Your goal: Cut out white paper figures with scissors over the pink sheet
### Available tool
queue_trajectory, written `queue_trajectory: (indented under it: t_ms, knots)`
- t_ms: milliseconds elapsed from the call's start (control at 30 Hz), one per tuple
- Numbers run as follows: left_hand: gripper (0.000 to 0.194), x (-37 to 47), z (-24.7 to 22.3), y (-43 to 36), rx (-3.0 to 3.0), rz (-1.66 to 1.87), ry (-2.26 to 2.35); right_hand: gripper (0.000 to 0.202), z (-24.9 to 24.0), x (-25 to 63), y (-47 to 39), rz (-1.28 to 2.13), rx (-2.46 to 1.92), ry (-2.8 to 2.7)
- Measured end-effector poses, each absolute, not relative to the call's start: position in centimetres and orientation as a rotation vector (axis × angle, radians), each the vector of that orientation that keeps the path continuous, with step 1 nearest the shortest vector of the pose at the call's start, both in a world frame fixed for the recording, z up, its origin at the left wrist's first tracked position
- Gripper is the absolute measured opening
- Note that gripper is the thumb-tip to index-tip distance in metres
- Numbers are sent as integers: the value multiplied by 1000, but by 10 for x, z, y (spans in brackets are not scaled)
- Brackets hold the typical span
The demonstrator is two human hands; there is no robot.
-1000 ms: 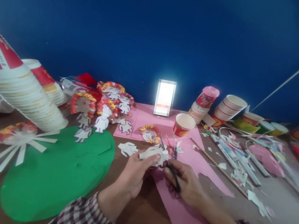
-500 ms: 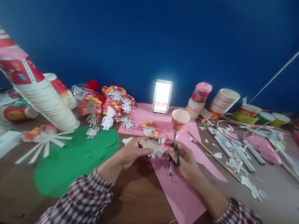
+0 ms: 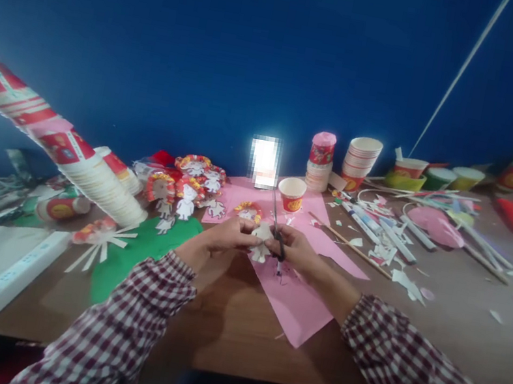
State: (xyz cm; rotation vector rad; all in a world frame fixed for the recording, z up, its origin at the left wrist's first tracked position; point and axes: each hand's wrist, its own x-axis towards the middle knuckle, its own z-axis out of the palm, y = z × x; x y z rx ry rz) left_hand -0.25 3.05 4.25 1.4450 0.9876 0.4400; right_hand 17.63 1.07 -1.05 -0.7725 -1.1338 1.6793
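Observation:
Between my two hands is a small pale paper cutout, roughly figure-shaped. My left hand pinches its left side between thumb and fingers. My right hand is closed on dark-handled scissors, whose blades point up and away, and its fingertips are at the cutout's right edge. Pink paper lies under and behind my hands. Just beyond them is a paper face with a red and yellow ring, partly hidden. A single paper cup stands behind the scissors.
On the left, a long leaning stack of paper cups, a green sheet, a white box and ringed paper figures. On the right, cup stacks, markers, a wooden stick and paper scraps.
The view has shifted, showing the table's front edge. My hands have come closer together, and the cutout now stands upright between them instead of lying flatter.

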Motion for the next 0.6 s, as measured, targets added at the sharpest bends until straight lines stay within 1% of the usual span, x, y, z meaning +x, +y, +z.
queue_trajectory:
  t_ms: [267, 467, 600]
  knots:
    - [35, -5, 43, 10, 1247, 577, 1026, 44, -9, 177, 12, 1617, -774, -1189]
    - [39, -6, 38, -1, 1241, 654, 982, 44, -12, 177, 12, 1595, -744, -1239]
    - [38, -7, 35, -2, 1267, 653, 949, 42, -13, 179, 12, 1612, -732, -1287]
